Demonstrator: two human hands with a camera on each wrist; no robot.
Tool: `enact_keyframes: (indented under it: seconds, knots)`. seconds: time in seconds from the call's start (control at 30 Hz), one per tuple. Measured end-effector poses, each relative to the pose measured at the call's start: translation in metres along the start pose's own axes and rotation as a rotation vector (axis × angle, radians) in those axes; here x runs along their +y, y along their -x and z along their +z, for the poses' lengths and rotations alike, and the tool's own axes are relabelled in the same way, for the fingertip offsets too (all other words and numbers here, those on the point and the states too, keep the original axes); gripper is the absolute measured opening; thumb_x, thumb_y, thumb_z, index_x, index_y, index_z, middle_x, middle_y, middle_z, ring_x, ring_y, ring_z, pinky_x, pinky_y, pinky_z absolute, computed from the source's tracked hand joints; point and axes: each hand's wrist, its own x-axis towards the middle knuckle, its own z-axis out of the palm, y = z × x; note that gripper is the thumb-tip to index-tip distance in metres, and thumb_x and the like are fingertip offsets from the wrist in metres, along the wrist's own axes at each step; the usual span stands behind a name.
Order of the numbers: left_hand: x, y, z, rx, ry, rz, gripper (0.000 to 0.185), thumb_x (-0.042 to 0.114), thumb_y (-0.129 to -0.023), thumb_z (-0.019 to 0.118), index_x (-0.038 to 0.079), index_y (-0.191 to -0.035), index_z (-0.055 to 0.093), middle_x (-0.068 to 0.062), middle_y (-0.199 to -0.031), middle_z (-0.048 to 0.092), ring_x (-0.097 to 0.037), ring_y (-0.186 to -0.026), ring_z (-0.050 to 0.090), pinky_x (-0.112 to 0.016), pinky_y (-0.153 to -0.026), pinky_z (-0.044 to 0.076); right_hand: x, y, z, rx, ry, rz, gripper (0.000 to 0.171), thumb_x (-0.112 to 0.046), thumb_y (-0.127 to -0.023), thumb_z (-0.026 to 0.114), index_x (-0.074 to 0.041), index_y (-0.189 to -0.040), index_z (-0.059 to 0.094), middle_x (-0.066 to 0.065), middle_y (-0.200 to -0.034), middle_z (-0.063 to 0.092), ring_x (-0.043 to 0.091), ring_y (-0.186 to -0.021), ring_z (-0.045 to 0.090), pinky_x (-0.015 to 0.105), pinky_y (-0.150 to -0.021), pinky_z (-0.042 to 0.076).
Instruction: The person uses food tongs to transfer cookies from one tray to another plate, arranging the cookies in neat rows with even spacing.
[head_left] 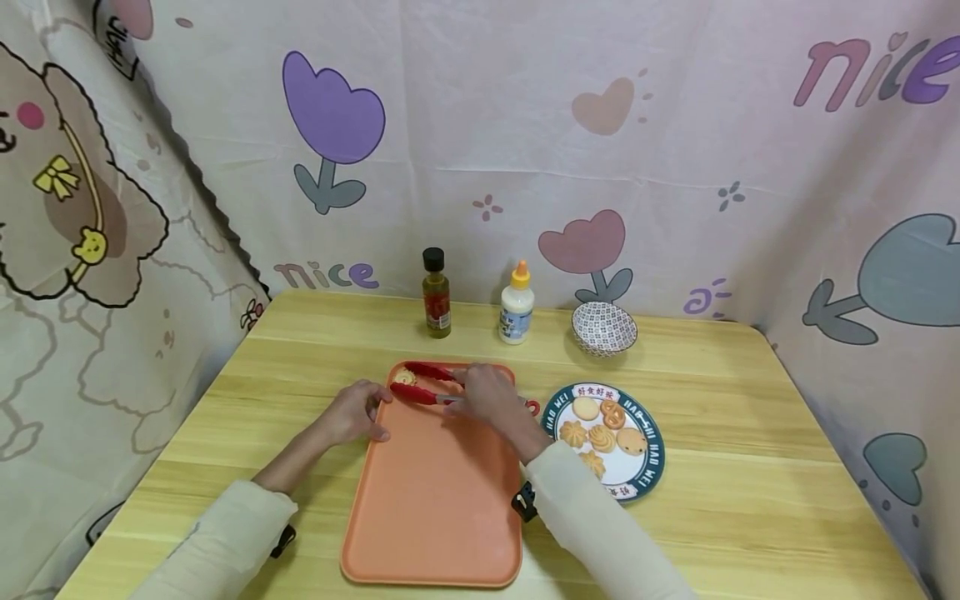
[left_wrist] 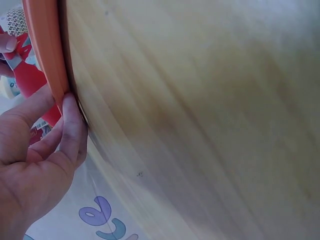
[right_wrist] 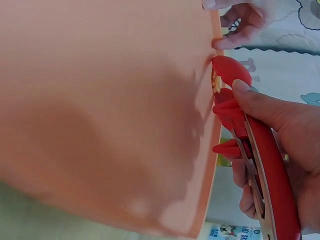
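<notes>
An orange tray (head_left: pixel 442 492) lies lengthwise on the wooden table. At its far left corner red tongs (head_left: pixel 426 385) clamp a small cookie (head_left: pixel 404 377). My right hand (head_left: pixel 491 398) grips the tongs' handles; the right wrist view shows the tongs (right_wrist: pixel 260 155) in its fingers and the cookie (right_wrist: pixel 216 83) between the red tips. My left hand (head_left: pixel 356 412) rests at the tray's left rim, fingers touching the edge. In the left wrist view its fingertips (left_wrist: pixel 70 120) press against the tray rim (left_wrist: pixel 47 45).
A plate (head_left: pixel 651 460) with several cookies sits right of the tray. Behind stand a dark sauce bottle (head_left: pixel 436 293), a white squeeze bottle (head_left: pixel 517 304) and a patterned bowl (head_left: pixel 604 327). Printed cloth walls close in the table on three sides.
</notes>
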Motion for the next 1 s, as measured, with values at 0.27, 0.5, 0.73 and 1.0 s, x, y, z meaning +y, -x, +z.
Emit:
enact_keyframes:
  seconds: [0.27, 0.5, 0.73, 1.0]
  knots:
    - [0.001, 0.000, 0.000, -0.001, -0.006, -0.003, 0.050, -0.002, -0.065, 0.083, -0.005, -0.108, 0.059, -0.012, -0.092, 0.047, -0.016, -0.072, 0.044, -0.023, -0.056, 0.041, -0.001, 0.001, 0.002, 0.038, -0.049, 0.003, 0.038, -0.044, -0.075, 0.077, -0.012, -0.095, 0.071, -0.004, -0.066, 0.047, 0.010, -0.059, 0.046, 0.019, -0.050, 0.033]
    - [0.000, 0.001, 0.000, -0.003, -0.012, 0.019, 0.050, -0.001, -0.065, 0.083, -0.005, -0.108, 0.058, -0.013, -0.091, 0.047, -0.016, -0.072, 0.045, -0.023, -0.056, 0.041, 0.001, 0.007, -0.003, 0.049, -0.032, -0.004, 0.043, -0.042, -0.076, 0.077, -0.013, -0.107, 0.071, -0.002, -0.072, 0.056, 0.010, -0.062, 0.048, 0.021, -0.054, 0.039]
    - [-0.001, 0.000, 0.000, 0.000, -0.026, 0.030, 0.052, -0.001, -0.064, 0.083, -0.005, -0.110, 0.059, -0.013, -0.091, 0.048, -0.016, -0.072, 0.046, -0.023, -0.055, 0.041, 0.007, 0.018, -0.012, 0.052, -0.037, 0.005, 0.050, -0.041, -0.075, 0.078, -0.017, -0.118, 0.068, -0.001, -0.084, 0.064, 0.012, -0.069, 0.050, 0.023, -0.061, 0.044]
    - [-0.001, 0.002, -0.001, -0.006, -0.035, 0.032, 0.052, 0.000, -0.066, 0.083, -0.005, -0.111, 0.058, -0.013, -0.091, 0.048, -0.016, -0.072, 0.045, -0.023, -0.056, 0.042, 0.021, 0.035, -0.023, 0.023, -0.077, 0.017, 0.056, -0.038, -0.075, 0.079, -0.018, -0.125, 0.063, 0.003, -0.103, 0.069, 0.015, -0.083, 0.058, 0.031, -0.073, 0.050]
